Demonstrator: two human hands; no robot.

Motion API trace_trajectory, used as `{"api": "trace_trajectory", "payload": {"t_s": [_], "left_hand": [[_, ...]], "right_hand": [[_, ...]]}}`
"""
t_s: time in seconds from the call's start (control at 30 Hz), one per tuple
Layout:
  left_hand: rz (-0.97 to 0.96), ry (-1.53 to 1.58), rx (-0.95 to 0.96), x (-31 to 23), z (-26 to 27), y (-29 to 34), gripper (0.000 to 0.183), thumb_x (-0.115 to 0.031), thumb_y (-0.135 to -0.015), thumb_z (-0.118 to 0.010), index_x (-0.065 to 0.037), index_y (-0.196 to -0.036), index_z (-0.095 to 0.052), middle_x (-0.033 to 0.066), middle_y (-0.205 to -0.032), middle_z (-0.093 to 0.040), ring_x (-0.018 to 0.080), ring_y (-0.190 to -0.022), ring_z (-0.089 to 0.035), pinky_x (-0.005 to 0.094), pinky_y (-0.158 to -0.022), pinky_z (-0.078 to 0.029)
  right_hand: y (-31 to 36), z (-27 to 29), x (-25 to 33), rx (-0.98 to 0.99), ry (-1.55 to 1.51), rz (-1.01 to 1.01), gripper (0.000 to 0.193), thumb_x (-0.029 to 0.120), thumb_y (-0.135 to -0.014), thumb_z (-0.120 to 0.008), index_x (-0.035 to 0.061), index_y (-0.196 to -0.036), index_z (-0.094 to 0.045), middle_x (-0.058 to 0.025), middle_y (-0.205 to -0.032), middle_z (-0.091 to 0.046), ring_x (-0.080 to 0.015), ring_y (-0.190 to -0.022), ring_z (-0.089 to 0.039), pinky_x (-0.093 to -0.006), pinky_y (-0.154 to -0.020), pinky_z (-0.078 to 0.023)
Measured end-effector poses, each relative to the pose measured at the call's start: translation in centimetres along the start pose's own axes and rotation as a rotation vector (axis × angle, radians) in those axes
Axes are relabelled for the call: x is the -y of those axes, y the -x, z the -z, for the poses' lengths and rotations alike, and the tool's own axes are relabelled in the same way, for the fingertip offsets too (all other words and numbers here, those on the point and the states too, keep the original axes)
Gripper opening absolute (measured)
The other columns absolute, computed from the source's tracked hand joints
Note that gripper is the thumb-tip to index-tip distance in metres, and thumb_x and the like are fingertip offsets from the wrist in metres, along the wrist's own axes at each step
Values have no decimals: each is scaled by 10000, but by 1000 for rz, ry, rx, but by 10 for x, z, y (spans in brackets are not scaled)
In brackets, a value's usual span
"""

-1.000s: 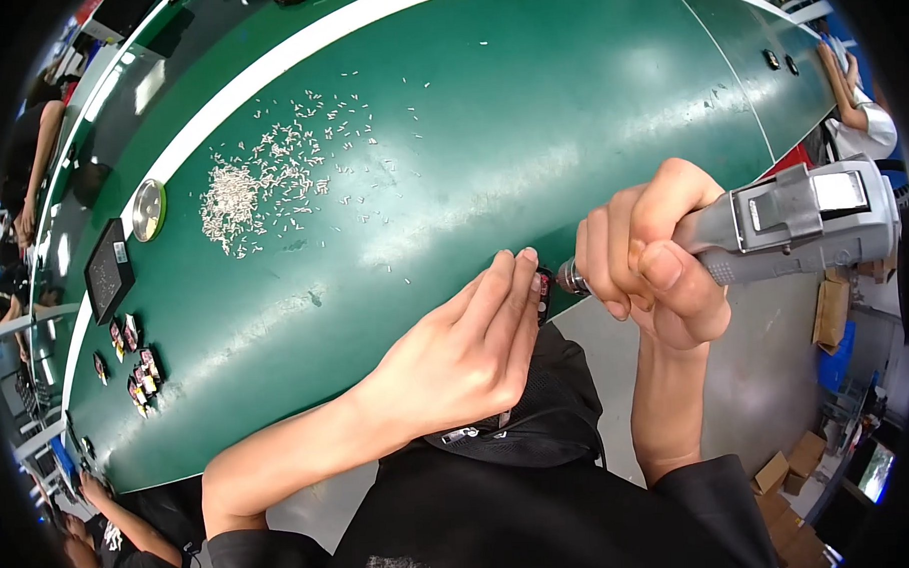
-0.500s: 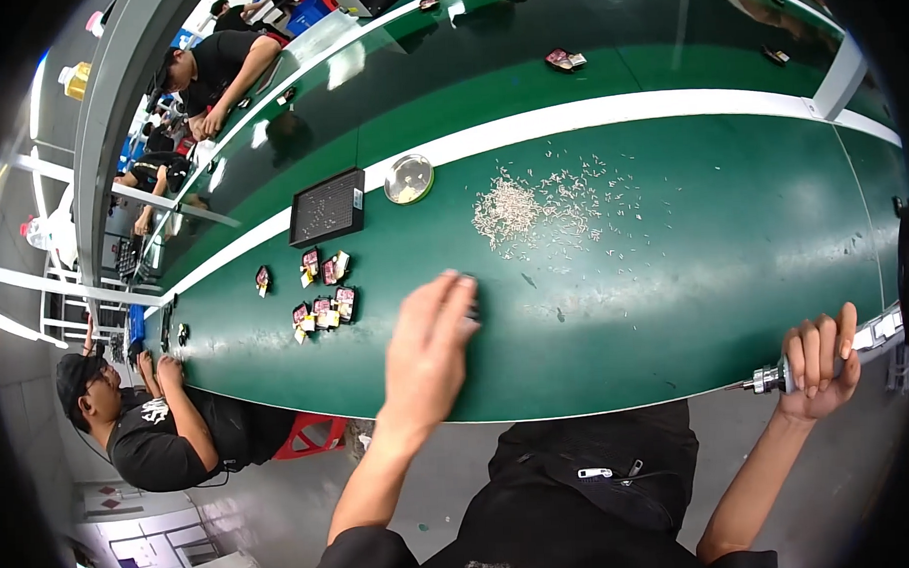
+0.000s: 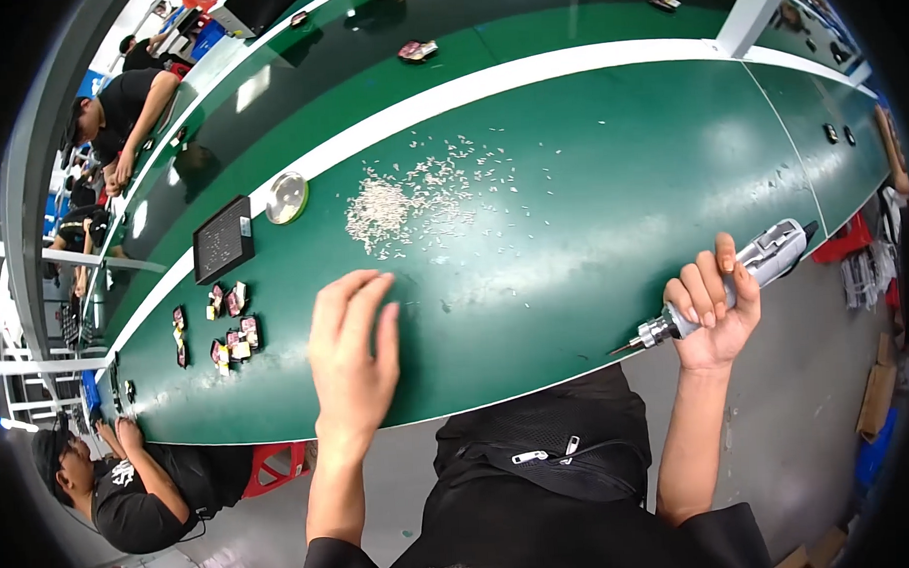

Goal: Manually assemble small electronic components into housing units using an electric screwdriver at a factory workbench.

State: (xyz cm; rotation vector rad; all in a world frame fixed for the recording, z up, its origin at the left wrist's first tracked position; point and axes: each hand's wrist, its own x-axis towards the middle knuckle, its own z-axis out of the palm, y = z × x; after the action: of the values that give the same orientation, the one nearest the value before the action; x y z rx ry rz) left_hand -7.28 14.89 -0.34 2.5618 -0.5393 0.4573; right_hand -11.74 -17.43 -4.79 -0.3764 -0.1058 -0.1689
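Workroom: I look down on a grey floor (image 3: pixel 252 506), with a grey metal post (image 3: pixel 755 15) rising at the far edge, upper right.
Green bench: the smooth, faintly glossy, scuffed green table (image 3: pixel 612 213) fills my middle view, bounded at the far side by a white strip (image 3: pixel 448 90).
Neighbour: a co-worker (image 3: pixel 142 500) in black sits at the table's left end, well apart from my hands.
Right arm: raised from the lower edge, with the right hand (image 3: pixel 714 315) curled firmly around the electric screwdriver (image 3: pixel 772 255), fingertips toward me.
Driver: a grey, rounded body and ridged metal collar, tilted, its thin bit pointing left and down at the near table edge.
Left arm: reaching straight up over the table; the left hand (image 3: pixel 352 358) shows its back, fingers loosely bent, thumb spread apart, nothing visible between them. It hides the surface beneath.
Flat tray: black, rectangular tray (image 3: pixel 213 244), behind the parts.
Round dish: clear dish (image 3: pixel 284 200), just beside the tray.
Small parts: black parts (image 3: pixel 238 342) with pink and yellow patches, left of the left hand.
White bits: tiny rod-shaped pieces (image 3: pixel 377 209), heaped, scattering rightward.
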Motion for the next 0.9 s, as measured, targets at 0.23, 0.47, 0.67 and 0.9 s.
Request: {"api": "trace_trajectory", "payload": {"t_s": [0.23,0.47,0.67,0.9], "left_hand": [[-339,89,171,-53,-51,-18,265,30,-711,-702,-8,-961,-623,78,-953,-589,236,-804,-589,346,-661,-487],[-474,-149,205,-58,-55,-22,241,36,-701,-665,24,-937,-619,99,-904,-563,231,-757,-556,339,-628,-475],[-580,-200,230,-53,-60,-26,208,52,-708,-650,31,-887,-546,117,-858,-535,244,-724,-531,353,-615,-447],[-266,65,192,-54,-58,-10,170,75,-810,-600,19,-853,-445,125,-780,-494,281,-684,-499,361,-621,-430]], "right_hand": [[8,4,9,-45,-52,53,108,169,-927,-496,83,-875,-457,26,-531,-374,-88,-458,-381,-266,-513,-355],[8,5,9,-11,-84,65,102,145,-931,-508,59,-894,-468,15,-524,-362,-84,-459,-384,-260,-515,-347],[11,6,10,-27,-85,67,113,182,-933,-485,86,-876,-478,25,-531,-379,-92,-470,-387,-267,-522,-358],[12,0,4,-75,-50,93,86,138,-923,-507,58,-898,-487,20,-532,-370,-83,-458,-378,-258,-513,-350]]}}
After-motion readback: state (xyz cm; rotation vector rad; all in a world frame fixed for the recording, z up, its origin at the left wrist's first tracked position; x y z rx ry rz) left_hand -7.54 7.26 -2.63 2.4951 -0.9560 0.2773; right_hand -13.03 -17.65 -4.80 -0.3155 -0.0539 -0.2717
